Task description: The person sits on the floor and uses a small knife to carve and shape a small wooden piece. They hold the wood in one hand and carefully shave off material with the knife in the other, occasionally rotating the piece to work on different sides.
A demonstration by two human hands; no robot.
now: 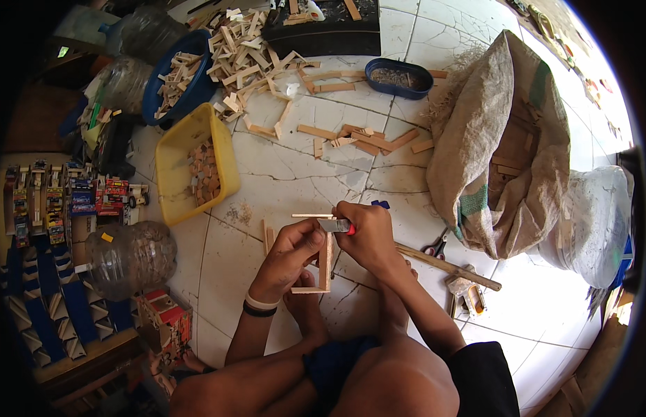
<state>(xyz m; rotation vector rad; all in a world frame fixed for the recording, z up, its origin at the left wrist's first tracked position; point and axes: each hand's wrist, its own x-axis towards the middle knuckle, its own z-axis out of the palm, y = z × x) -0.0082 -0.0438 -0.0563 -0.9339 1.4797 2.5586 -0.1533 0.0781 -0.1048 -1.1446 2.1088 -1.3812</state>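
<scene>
My left hand [284, 257], with two bands at its wrist, grips a small three-sided frame of thin wooden strips [325, 265] above my feet. In my right hand [368, 233] is a utility knife [332, 225] with a wide grey blade and a red part near the fingers. The blade lies across the frame's far corner, close to my left fingertips. Whether it cuts into the wood I cannot tell. Behind my left hand, another light wooden piece [268, 236] rests on the tiled floor.
Ahead lie loose wooden strips [368, 139] and a heap of joined pieces [243, 59]. A yellow basin [227, 156] and blue basin [152, 104] stand left, near toy trucks [55, 201]. On the right are an open sack [469, 139], scissors [435, 247] and a wooden stick [451, 267].
</scene>
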